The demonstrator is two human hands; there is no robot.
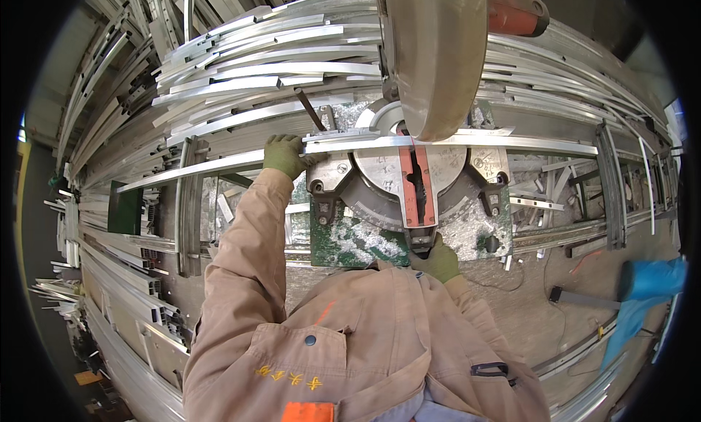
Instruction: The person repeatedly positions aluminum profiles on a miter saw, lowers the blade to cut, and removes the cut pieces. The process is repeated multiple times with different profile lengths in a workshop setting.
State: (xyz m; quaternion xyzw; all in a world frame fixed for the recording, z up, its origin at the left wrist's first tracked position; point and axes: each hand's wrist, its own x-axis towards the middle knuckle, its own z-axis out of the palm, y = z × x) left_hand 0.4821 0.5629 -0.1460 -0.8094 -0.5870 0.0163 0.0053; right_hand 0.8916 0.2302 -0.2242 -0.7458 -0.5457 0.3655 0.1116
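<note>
A long silvery aluminium bar (219, 161) lies left to right across the round table of a mitre saw (380, 177), against its fence. My left hand (283, 156), in a green glove, is closed around the bar just left of the saw table. The saw's guarded head (438, 64) is over the bar, and its red and black handle (517, 13) points away to the right. Below the red slotted insert (407, 185), my gloved right hand (440, 261) is closed at the dark front handle (421, 239) of the saw table; some fingers are hidden.
Stacks of aluminium profiles (270, 53) fill the area behind the saw, with more at the lower left (124, 312). Metal supports stand at left (188, 203) and right (612, 188). Shavings cover the green base (350, 243). A blue cloth-like item (646, 294) is at right.
</note>
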